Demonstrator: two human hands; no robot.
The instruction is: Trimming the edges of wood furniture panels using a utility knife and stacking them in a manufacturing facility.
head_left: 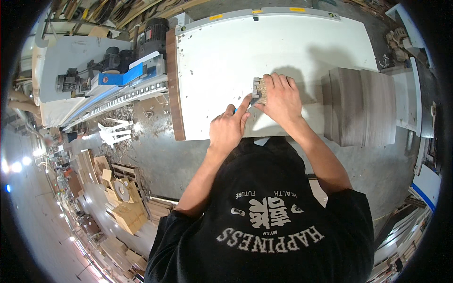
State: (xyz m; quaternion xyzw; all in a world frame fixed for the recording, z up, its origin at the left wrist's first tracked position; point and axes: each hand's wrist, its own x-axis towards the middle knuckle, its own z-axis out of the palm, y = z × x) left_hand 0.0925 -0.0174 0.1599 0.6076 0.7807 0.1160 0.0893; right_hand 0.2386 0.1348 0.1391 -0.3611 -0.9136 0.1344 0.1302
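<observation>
Hands both closed: right hand [284, 97] grips the notched block [262, 93] mid-way along the white surface [217, 61]; left hand [226, 128] holds a blue-handled tool [236, 110], tip at the block. Board stack [363, 107] sits to the right.

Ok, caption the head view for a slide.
Left hand holds a tool at the notched block in the right hand.

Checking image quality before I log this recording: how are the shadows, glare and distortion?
Head view: dark shadows fall on the white tabletop beside the right hand; head view: far-left lamps glare; head view: the metal bar along the tabletop's far edge looks bowed.
</observation>
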